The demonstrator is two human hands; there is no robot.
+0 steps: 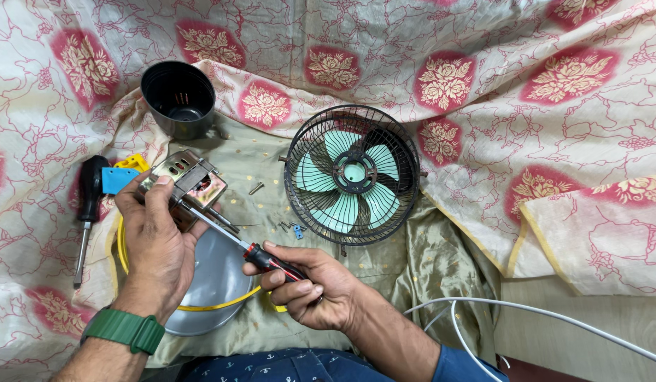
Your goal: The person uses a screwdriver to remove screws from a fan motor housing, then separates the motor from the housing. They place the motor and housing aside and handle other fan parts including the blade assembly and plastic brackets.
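Left hand (155,244) has its grip wrapped around a small metal fan motor (189,185), held up over a grey dome-shaped cover (213,283). Right hand (307,283) is closed tight on a red-and-black screwdriver (236,239), tip poking into the motor. The fan cage with green blades (352,174) sits just to the right, loose screws (285,226) between them, black cup (178,97) further back.

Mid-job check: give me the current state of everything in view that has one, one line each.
Left hand: gripping the metal motor block.
Right hand: holding the red-and-black screwdriver, tip at the motor.
Round black wire fan cage with green blades: closed, lying flat.
Black plastic cup-shaped housing: detached, open end up.
Black-handled screwdriver: lying unused.
Loose screws: removed, on cloth.
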